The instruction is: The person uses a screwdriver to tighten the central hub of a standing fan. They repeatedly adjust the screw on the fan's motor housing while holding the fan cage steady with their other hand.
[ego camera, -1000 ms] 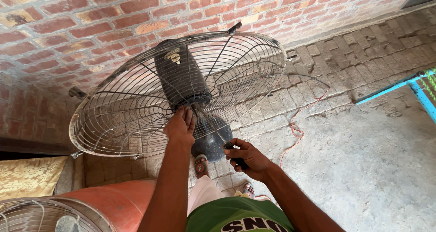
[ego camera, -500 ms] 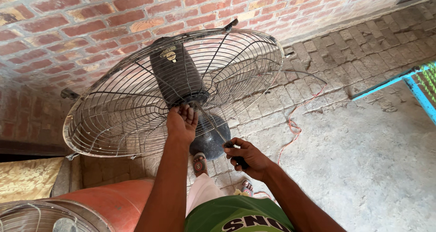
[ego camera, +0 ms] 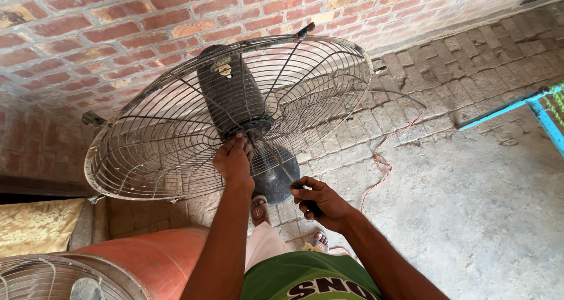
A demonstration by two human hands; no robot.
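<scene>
Here, two hands, left hand (ego camera: pixel 234 159) on one fan guard (ego camera: pixel 176 130), right hand (ego camera: pixel 320 203) perhaps gripping one tool (ego camera: pixel 310 205)

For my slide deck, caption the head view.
Left hand grips fan guard; right hand holds a dark tool.

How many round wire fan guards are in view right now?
2. One large round wire fan guard is at centre, held by the left hand; a second wire fan guard is cut off at the bottom left corner.
</scene>
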